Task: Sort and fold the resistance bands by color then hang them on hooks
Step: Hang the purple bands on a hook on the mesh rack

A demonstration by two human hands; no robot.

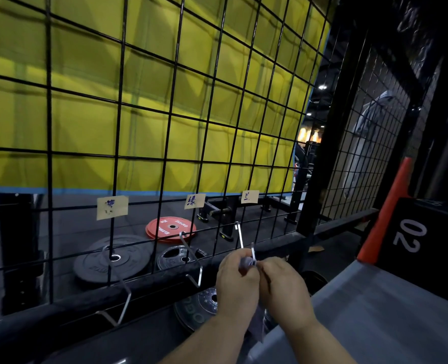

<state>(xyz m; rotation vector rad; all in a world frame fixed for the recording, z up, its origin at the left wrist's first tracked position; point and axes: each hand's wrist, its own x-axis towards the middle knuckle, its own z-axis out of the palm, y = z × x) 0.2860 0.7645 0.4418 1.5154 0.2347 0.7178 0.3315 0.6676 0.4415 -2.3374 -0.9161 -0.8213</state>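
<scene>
Pale lilac resistance band (247,262) is bunched between both my hands, right at the upturned tip of the right-most bent silver metal hook (241,241). Can't tell if it is over the tip or just against it. More of the band hangs down under my wrists, blurred.

My left hand (237,282) has its fingers curled round the bunched band. My right hand (283,286) pinches it from the other side. Knuckles of the two hands are nearly touching.

The hook hangs on a black wire grid panel (165,122). A middle silver hook (191,258) and a left silver hook (117,287) are on the same panel, both bare. A tan paper label (250,197) with handwriting sits on the grid above the right-most hook. A second paper label (194,200) is above the middle hook, and a third paper label (112,207) is above the left one.

Yellow padded sheet (86,101) hangs behind the grid. On the floor beyond lie a red weight plate (170,228), a big black weight plate (99,266) and a smaller black plate (175,257).

Grey table (375,311) is at lower right. Black box marked 02 (414,240) with an orange-red edge sits on its far end.
</scene>
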